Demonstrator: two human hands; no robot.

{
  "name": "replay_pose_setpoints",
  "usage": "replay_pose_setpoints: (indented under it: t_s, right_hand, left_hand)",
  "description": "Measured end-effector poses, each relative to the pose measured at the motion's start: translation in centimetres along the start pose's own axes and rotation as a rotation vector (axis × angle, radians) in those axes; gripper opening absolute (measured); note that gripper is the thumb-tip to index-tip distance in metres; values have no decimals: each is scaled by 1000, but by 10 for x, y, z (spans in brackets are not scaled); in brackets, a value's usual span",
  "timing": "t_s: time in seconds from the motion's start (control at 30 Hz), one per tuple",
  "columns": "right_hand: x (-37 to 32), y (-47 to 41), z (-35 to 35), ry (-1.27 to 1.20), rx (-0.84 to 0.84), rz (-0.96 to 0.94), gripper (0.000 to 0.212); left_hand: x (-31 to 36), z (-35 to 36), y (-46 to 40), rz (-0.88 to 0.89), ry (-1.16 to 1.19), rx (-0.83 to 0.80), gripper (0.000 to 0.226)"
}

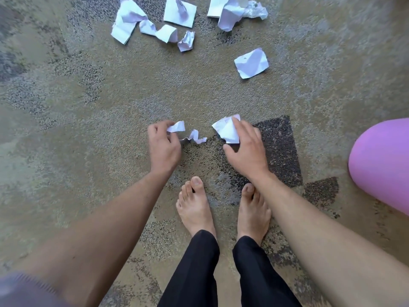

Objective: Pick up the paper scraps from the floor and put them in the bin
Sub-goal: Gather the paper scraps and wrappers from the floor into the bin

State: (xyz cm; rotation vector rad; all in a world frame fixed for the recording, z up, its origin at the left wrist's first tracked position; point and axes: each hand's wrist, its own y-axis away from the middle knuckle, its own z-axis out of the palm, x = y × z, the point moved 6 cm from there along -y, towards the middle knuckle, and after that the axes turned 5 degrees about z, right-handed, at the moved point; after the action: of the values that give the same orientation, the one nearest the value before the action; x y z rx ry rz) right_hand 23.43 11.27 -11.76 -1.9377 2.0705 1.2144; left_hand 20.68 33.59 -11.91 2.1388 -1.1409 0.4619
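Note:
Both hands reach down to the carpet just ahead of my bare feet. My left hand (162, 144) pinches a long crumpled white paper strip (193, 135) by its left end; the rest of the strip trails to the right on the floor. A flat creased white scrap (226, 129) is gripped in my right hand (244, 149), fingers on top and thumb below it. Farther ahead lie more scraps: a single folded piece (251, 63), a cluster at upper left (143, 24), a square sheet (179, 12) and a crumpled heap (234, 11). A pink rounded object (382, 165), possibly the bin, is at the right edge.
The floor is a mottled beige and grey carpet (88, 107) with a dark patch (278, 149) under my right hand. My bare feet (194, 204) and black trouser legs (199, 269) stand close behind the hands.

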Motion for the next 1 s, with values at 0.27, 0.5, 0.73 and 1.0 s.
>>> replay_pose_setpoints:
  t_s: [0.27,0.5,0.73,1.0]
  right_hand:
    - [-27,-19,25,325,60,-143,58]
    - [-39,-25,21,238,64,-212,13]
    - [-2,2,-19,-263,112,354,19]
    - [5,100,-105,-778,239,624,19]
  left_hand:
    - [10,32,23,235,-151,-208,53]
    - [23,33,13,225,-180,-165,21]
    - [41,22,24,-41,106,-304,30]
    - [150,-3,80,-98,453,-389,32]
